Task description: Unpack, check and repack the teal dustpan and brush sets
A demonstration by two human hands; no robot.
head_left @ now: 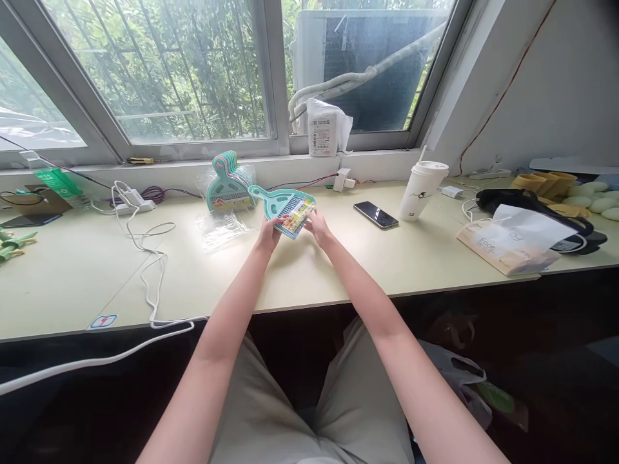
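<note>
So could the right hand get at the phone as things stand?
Probably yes: the phone lies to its right with nothing visible between them, though the right hand is busy at the dustpan, which the left hand holds.

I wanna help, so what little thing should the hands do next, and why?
Maybe the left hand could reach for the clear plastic lying nearby while the right hand holds the teal dustpan: similar dustpans behind stand with clear plastic around them.
</note>
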